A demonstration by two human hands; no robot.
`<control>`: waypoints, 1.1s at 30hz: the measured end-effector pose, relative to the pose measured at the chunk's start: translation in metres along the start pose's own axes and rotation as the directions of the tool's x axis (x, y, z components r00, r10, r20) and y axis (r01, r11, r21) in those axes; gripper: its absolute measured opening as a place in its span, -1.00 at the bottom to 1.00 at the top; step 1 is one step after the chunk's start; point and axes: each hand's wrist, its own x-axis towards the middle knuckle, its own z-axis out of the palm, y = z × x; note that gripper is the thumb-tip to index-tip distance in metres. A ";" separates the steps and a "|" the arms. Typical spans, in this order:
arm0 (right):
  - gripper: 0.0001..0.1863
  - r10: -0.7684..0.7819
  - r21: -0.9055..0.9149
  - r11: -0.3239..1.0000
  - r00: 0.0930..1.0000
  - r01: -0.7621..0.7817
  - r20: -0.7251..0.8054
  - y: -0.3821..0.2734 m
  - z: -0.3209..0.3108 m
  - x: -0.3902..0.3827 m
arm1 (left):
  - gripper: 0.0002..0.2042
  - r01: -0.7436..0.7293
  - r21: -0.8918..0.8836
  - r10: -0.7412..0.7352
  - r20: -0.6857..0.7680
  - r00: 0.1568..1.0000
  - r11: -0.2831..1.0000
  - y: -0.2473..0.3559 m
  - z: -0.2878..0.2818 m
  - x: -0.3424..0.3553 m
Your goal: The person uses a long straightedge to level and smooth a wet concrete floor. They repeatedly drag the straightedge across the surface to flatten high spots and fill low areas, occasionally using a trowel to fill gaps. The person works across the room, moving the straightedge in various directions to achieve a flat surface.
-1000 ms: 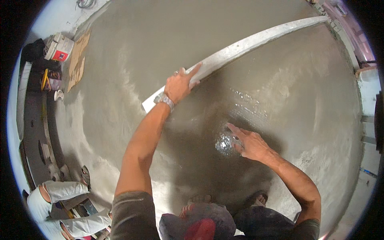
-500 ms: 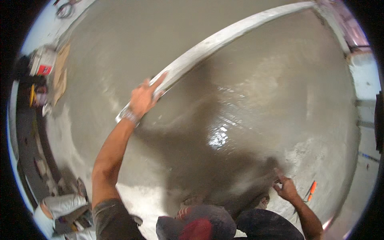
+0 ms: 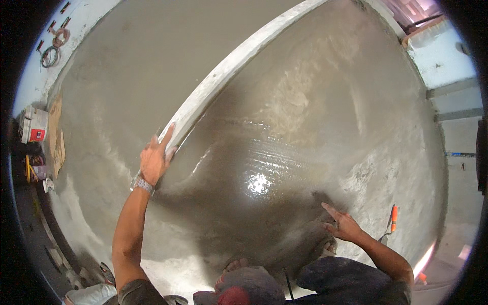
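Note:
A long, pale straightedge [image 3: 216, 79] lies slantwise across the wet grey cement floor [image 3: 239, 173], from left of centre up to the far right. My left hand [image 3: 154, 161] grips its near end, index finger stretched along the top and thumb on the side facing right. A metal-band watch circles that wrist. My right hand [image 3: 343, 223] is held low over the floor at the near right, its index finger stretched out to the left and nothing in it. Beside it, to the right, lies a trowel [image 3: 394, 218] with an orange handle; its blade is hard to make out.
At the left edge stand a white bucket [image 3: 35, 124] and a smaller container with a yellow handle [image 3: 34, 169], next to a flattened brown sheet [image 3: 56, 137]. Coiled wires [image 3: 50, 57] hang at the far left wall. My bare feet [image 3: 236, 264] are at the near edge.
My view has shifted. The straightedge's near end and my left hand now sit lower and farther left in the picture, the bar looking steeper. My right hand appears farther left, still pointing.

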 end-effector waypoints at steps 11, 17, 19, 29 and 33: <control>-0.16 -0.054 0.047 0.998 0.996 0.051 0.066 -0.018 0.015 -0.008 | -0.26 0.032 0.055 -0.034 0.032 0.999 0.998 0.035 0.001 0.020; -0.18 -0.030 0.016 0.999 0.999 0.029 0.025 -0.006 0.022 -0.023 | -0.26 0.012 0.010 -0.012 0.012 1.000 1.000 0.016 0.007 -0.035; -0.17 0.024 0.029 0.999 0.997 -0.026 0.077 -0.007 0.024 -0.031 | -0.27 0.033 0.012 -0.033 0.032 0.999 0.999 0.018 0.008 -0.037; -0.15 -0.138 -0.041 0.989 0.990 0.139 0.033 -0.021 0.029 -0.020 | -0.29 0.064 -0.005 -0.064 0.046 0.997 0.998 0.028 0.005 -0.040; -0.15 -0.006 0.006 1.000 0.997 0.005 0.080 -0.011 0.031 -0.031 | -0.29 0.051 -0.034 -0.050 0.020 0.999 0.998 0.027 0.008 -0.063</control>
